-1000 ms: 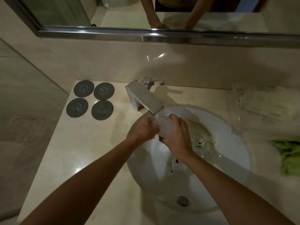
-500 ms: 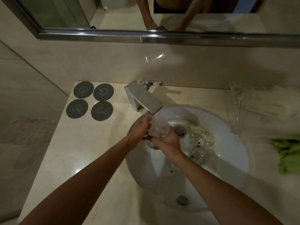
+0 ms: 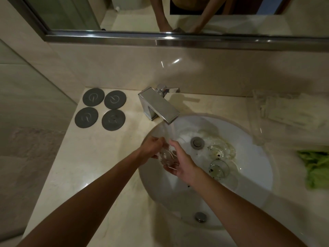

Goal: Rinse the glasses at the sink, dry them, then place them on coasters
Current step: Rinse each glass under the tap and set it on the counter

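Both hands hold a clear glass over the left side of the white sink basin, just below the running tap. My left hand grips it from the left, and my right hand cups it from the right and underneath. Two more glasses with dark specks inside lie in the basin, one further back and one nearer. Several round grey coasters sit bare on the counter to the left of the tap.
A green cloth lies on the counter at the right edge. Behind it is a clear tray with pale packets. The drain plug sits at the back of the basin. A mirror hangs above the backsplash.
The glass and both hands have dropped lower and to the left, away from the spout. The two glasses in the basin, earlier partly hidden by my right hand, now show fully.
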Demonstrator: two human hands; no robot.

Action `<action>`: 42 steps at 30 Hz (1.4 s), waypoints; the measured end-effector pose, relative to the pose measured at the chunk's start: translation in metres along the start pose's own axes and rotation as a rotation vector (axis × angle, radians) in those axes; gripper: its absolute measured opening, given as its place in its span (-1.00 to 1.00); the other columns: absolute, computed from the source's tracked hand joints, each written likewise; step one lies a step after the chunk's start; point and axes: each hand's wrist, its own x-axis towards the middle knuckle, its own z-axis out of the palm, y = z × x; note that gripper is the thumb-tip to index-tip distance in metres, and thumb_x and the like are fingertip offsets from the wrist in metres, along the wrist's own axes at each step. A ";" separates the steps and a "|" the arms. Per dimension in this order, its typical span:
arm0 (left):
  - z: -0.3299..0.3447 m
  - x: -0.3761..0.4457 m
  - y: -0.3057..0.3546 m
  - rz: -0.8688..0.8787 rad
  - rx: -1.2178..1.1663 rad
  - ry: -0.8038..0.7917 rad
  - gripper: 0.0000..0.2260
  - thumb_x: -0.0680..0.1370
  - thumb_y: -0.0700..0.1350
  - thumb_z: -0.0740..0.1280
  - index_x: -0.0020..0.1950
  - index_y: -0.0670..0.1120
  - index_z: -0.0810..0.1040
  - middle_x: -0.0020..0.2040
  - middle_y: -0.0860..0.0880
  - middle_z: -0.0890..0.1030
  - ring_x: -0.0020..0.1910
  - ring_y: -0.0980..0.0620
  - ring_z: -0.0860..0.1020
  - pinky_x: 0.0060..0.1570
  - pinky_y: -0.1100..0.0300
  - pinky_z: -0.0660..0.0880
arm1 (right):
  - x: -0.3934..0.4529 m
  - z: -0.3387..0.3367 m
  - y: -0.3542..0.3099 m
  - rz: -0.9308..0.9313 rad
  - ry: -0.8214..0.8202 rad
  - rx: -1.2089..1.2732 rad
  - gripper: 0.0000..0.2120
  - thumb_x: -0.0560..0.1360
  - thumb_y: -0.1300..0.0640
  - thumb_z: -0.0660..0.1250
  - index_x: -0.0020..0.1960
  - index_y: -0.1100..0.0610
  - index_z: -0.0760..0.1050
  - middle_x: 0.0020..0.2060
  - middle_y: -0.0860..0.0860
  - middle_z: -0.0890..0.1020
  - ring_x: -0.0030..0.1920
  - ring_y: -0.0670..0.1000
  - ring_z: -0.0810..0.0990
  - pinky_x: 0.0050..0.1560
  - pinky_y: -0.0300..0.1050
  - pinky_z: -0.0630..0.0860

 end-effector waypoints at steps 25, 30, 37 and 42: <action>0.003 0.008 0.020 0.124 0.356 0.178 -0.78 0.48 -0.39 0.39 0.09 -0.21 0.66 0.02 -0.10 0.61 -0.10 -0.01 0.61 -0.37 0.32 0.54 | 0.017 0.000 0.008 -0.764 0.363 -0.884 -0.19 0.28 -0.06 0.61 0.39 0.04 0.28 0.20 0.03 0.53 0.20 0.08 0.49 0.06 0.03 0.57; 0.002 0.007 0.022 0.220 0.362 0.293 -0.76 0.46 -0.41 0.35 0.09 -0.27 0.66 0.07 -0.20 0.68 -0.10 -0.08 0.64 -0.17 0.13 0.62 | 0.011 0.001 -0.001 -0.708 0.193 -0.736 -0.22 0.34 -0.14 0.57 0.42 -0.05 0.25 0.22 -0.13 0.46 0.18 -0.13 0.44 0.02 -0.41 0.39; 0.008 0.002 0.027 0.300 0.380 0.303 -0.77 0.51 -0.39 0.29 0.09 -0.29 0.66 0.04 -0.19 0.68 -0.18 -0.04 0.63 -0.20 0.16 0.63 | 0.017 -0.001 -0.001 -0.709 0.229 -0.636 -0.18 0.33 -0.08 0.60 0.45 -0.10 0.22 0.38 -0.03 0.42 0.36 0.01 0.39 0.28 -0.03 0.46; 0.008 0.003 0.028 0.276 0.365 0.275 -0.81 0.50 -0.34 0.33 0.08 -0.26 0.65 -0.05 -0.16 0.67 -0.24 -0.01 0.61 -0.25 0.14 0.65 | 0.019 -0.005 -0.005 -0.700 0.227 -0.557 -0.34 0.31 0.15 0.63 0.24 -0.14 0.35 0.09 -0.18 0.51 0.08 -0.17 0.54 -0.11 -0.41 0.53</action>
